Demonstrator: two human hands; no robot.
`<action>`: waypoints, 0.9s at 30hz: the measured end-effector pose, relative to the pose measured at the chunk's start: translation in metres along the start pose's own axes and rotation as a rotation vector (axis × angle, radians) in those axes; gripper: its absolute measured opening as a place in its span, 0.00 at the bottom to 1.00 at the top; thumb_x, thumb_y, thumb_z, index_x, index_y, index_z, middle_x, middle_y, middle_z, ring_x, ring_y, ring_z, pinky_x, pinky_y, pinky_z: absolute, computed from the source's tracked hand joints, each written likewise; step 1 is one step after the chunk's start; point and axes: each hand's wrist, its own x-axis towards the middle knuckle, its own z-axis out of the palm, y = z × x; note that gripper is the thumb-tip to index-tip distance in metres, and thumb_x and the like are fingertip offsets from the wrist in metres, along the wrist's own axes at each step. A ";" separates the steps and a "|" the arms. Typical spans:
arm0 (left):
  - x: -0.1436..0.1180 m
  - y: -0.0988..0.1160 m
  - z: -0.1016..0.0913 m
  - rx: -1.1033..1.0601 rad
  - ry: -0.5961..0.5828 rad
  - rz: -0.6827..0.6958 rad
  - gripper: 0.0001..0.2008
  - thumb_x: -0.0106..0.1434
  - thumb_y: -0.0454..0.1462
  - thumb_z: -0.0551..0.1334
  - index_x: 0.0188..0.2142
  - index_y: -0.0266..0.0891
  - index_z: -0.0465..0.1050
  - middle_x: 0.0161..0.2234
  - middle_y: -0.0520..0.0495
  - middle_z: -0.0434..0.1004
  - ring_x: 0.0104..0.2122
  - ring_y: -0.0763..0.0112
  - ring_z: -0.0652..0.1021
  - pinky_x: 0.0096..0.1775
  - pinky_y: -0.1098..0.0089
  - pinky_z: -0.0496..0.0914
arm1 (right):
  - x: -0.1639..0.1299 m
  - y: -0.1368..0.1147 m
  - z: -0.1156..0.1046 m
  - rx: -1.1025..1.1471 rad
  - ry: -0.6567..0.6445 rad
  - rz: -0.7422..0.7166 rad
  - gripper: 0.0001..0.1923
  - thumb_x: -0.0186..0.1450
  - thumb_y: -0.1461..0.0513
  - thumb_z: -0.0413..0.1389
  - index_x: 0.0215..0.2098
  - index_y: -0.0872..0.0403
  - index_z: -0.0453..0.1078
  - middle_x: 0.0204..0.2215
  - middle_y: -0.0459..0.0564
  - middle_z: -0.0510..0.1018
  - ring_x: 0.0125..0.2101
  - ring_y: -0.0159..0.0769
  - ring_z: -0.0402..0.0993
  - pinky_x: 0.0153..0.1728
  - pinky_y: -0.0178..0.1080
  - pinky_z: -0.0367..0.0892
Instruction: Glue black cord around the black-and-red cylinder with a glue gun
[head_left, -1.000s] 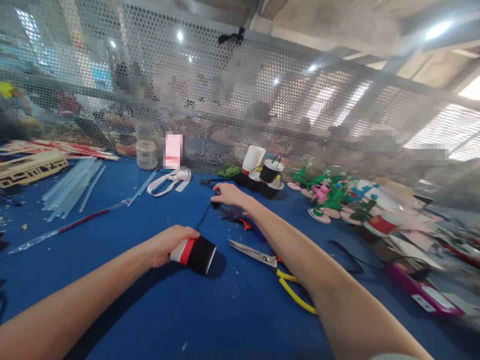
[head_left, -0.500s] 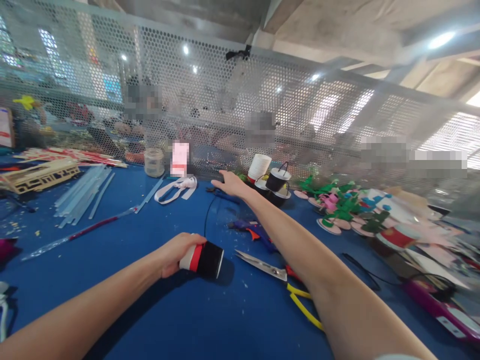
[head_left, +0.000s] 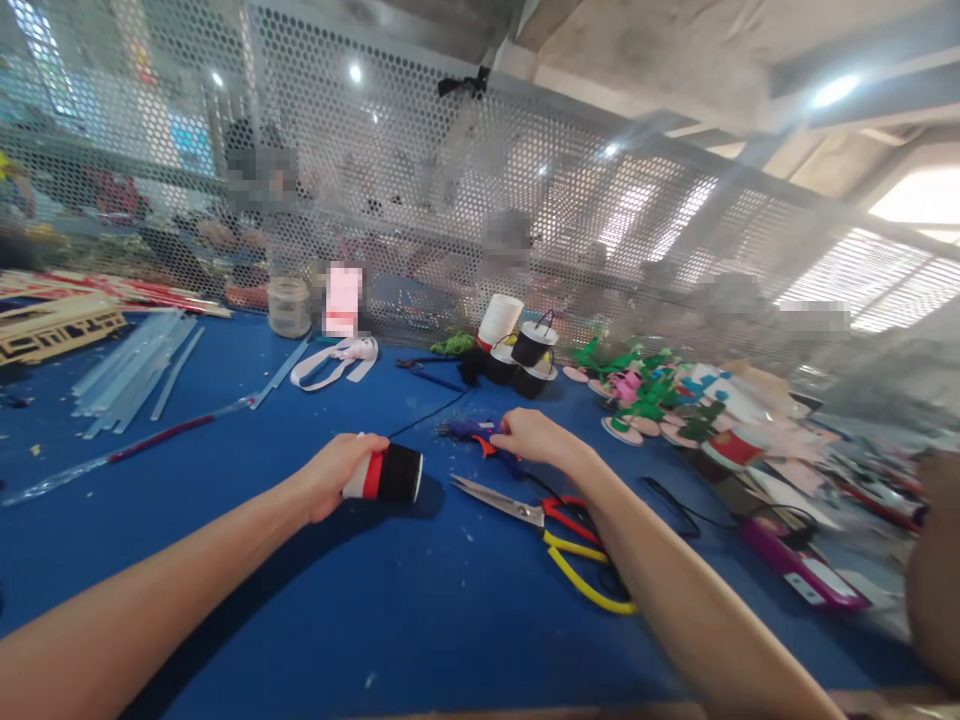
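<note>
My left hand (head_left: 346,475) is wrapped around the end of a cup (head_left: 400,473) lying tilted on its side, banded in white, red and black cord. From the cup a black strand (head_left: 427,412) runs up to a black yarn ball (head_left: 472,366). My right hand (head_left: 536,437) is at the blue glue gun (head_left: 471,429) with the orange trigger, its fingers curled over the back of it. Just below lie open-bladed scissors (head_left: 499,500) with red and yellow handles, partly behind my right forearm. Blue-handled pliers (head_left: 431,374) rest farther back.
Wrapped cups (head_left: 534,343) stand at the back near a mesh screen (head_left: 390,200). Green and pink craft pieces (head_left: 637,390) crowd the right, with a purple power strip (head_left: 806,570) nearer. Glue sticks (head_left: 135,370), a glass jar (head_left: 289,307) and white ribbon (head_left: 330,365) lie left.
My right hand has come back from beside the pliers to the glue gun, its fingers now curled. My left hand still holds the cup. The black strand now slants toward the yarn ball.
</note>
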 end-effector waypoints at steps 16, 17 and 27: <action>0.001 -0.010 0.002 0.353 0.075 0.118 0.11 0.48 0.41 0.53 0.17 0.35 0.60 0.12 0.57 0.56 0.14 0.79 0.58 0.19 0.75 0.50 | -0.067 -0.021 -0.005 0.878 -0.001 -0.050 0.08 0.52 0.58 0.52 0.26 0.55 0.62 0.19 0.46 0.70 0.17 0.28 0.65 0.18 0.32 0.63; 0.000 -0.010 0.003 0.349 0.071 0.119 0.11 0.48 0.41 0.53 0.16 0.36 0.60 0.12 0.57 0.56 0.14 0.79 0.58 0.19 0.75 0.50 | -0.072 -0.025 -0.004 0.883 -0.013 -0.070 0.09 0.51 0.57 0.53 0.24 0.55 0.62 0.18 0.46 0.70 0.16 0.28 0.65 0.18 0.32 0.63; 0.001 -0.012 0.004 0.281 0.004 0.158 0.11 0.48 0.40 0.51 0.18 0.34 0.64 0.13 0.56 0.58 0.15 0.78 0.59 0.20 0.75 0.51 | -0.103 -0.048 0.015 0.575 0.131 -0.167 0.08 0.53 0.59 0.50 0.22 0.56 0.65 0.13 0.43 0.67 0.15 0.29 0.62 0.16 0.32 0.60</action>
